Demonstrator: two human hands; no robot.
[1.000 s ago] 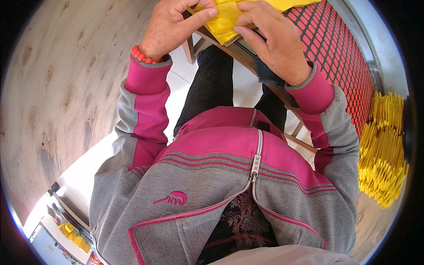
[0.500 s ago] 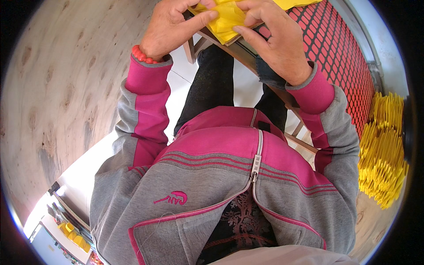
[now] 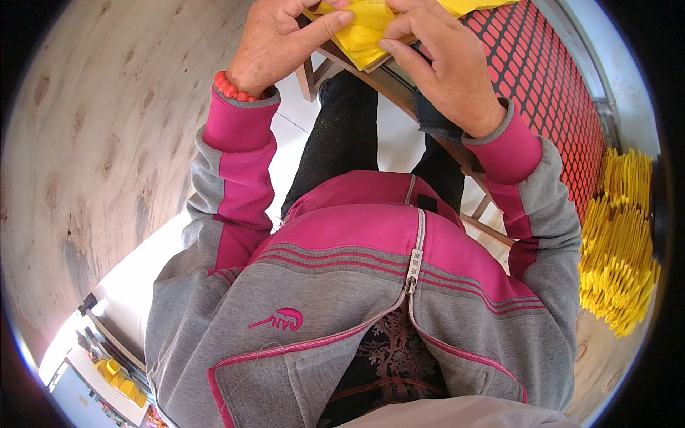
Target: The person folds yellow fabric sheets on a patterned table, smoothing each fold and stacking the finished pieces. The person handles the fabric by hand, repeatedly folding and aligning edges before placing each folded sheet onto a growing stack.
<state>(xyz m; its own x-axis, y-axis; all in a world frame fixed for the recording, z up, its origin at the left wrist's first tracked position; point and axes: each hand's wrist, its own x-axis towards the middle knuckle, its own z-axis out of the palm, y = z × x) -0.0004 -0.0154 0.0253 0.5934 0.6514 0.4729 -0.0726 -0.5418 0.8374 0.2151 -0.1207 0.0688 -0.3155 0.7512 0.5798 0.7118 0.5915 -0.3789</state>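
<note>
At the top edge of the head view, yellow paper (image 3: 362,44) lies in folds at the table's edge, partly cut off by the frame. My left hand (image 3: 275,39), with a red bead bracelet at its wrist, holds the paper from the left; its thumb presses on top and some fingertips are out of view. From the right, my right hand (image 3: 451,68) bends its fingers over the paper's edge, thumb and forefinger close together in a pinch. The tips of its other fingers are hidden.
A red mat with black netting (image 3: 542,78) covers the table to the right. More yellow paper lies at the top. Many folded yellow papers (image 3: 619,246) are stacked at the far right. A wood-grained board (image 3: 114,128) fills the left. My legs are under the table.
My right fingers have shifted slightly on the paper and curl more. The paper's upper fold lies a little differently between my hands. My left hand has hardly moved.
</note>
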